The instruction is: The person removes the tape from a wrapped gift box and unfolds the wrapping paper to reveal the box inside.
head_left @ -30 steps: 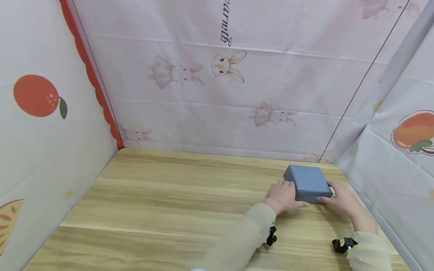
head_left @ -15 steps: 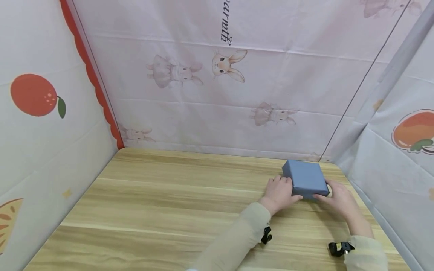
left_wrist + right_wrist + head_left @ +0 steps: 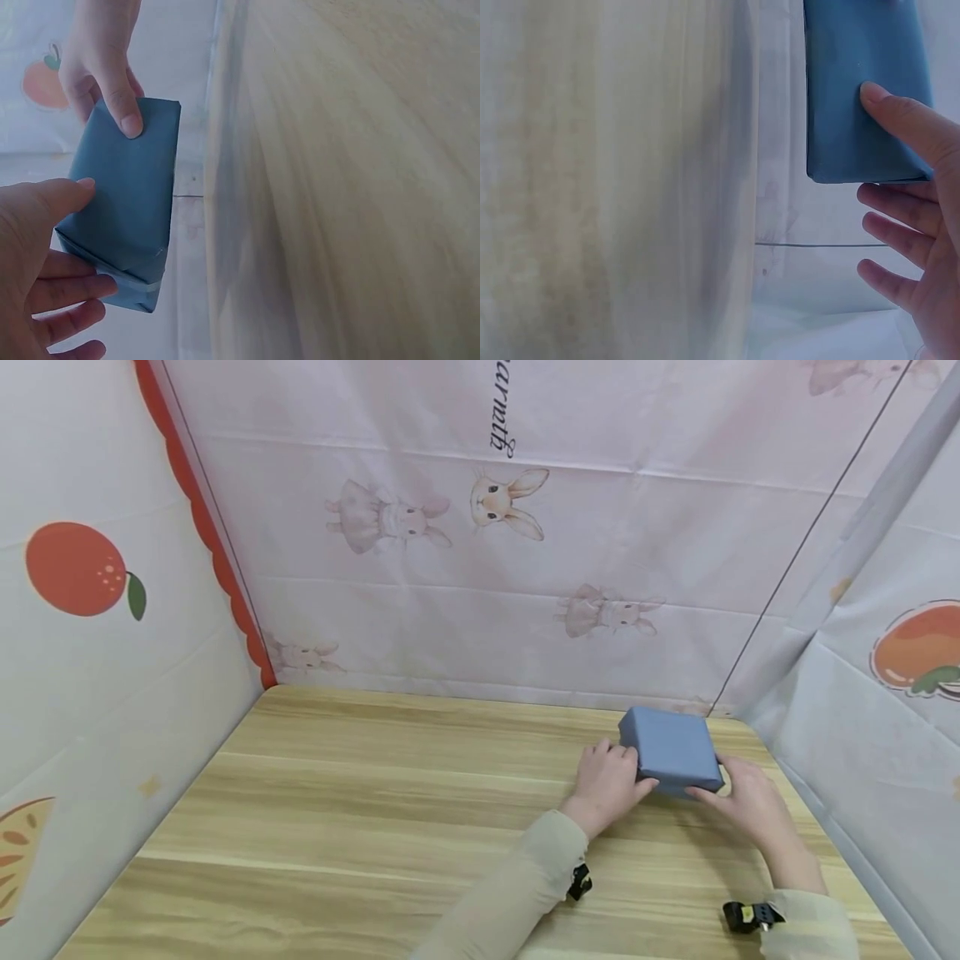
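A box wrapped in blue paper (image 3: 675,745) is held between two hands near the far right corner of the wooden table. In both wrist views it hangs a little above the tabletop. My left hand (image 3: 606,783) grips its left end, the thumb (image 3: 71,196) on the front face and fingers against the end. At the right end my right hand (image 3: 757,806) holds it likewise, thumb (image 3: 900,116) on the front face. The folded paper end of the box shows in the left wrist view. Its back and underside are hidden.
The wooden table (image 3: 360,802) is bordered by a rabbit-print cloth (image 3: 420,627) at the back. Fruit-print cloths hang at the left (image 3: 112,693) and right (image 3: 885,760). Black wrist mounts sit on both sleeves.
Both hands have raised the blue box off the table and shifted it slightly left. It was lower, near the tabletop, a second ago.
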Demonstrator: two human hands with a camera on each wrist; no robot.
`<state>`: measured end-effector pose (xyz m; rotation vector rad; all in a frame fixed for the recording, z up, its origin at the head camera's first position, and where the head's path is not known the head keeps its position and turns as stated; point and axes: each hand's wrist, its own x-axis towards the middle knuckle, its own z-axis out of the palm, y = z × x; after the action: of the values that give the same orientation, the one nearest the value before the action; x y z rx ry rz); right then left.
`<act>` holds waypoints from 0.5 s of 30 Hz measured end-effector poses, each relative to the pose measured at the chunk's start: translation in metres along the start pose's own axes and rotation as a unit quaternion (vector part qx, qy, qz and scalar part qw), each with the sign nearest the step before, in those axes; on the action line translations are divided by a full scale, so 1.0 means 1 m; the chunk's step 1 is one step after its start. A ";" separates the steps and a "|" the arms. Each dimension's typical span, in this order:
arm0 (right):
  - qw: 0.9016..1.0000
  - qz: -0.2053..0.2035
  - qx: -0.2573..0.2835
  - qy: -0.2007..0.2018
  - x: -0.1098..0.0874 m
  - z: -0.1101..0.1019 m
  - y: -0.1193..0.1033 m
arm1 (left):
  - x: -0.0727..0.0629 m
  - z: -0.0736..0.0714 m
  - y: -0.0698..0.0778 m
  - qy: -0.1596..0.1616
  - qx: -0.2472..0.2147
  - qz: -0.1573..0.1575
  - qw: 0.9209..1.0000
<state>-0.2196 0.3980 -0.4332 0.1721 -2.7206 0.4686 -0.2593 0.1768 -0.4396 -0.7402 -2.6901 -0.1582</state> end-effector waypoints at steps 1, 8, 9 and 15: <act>1.000 -0.002 0.000 0.002 0.000 0.000 -0.002 | -0.001 -0.001 -0.001 0.005 0.002 0.000 1.000; 1.000 -0.019 -0.003 0.024 0.002 0.001 -0.012 | -0.007 -0.006 -0.012 0.040 0.008 -0.002 0.999; 0.999 -0.022 -0.004 0.028 0.002 0.002 -0.014 | -0.008 -0.007 -0.013 0.046 0.009 -0.002 0.999; 0.998 -0.035 -0.004 0.045 0.003 0.004 -0.024 | -0.014 -0.014 -0.022 0.062 0.019 -0.001 0.998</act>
<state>-0.2188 0.3741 -0.4281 0.2372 -2.6179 0.4358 -0.2549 0.1486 -0.4323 -0.6920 -2.5686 -0.1474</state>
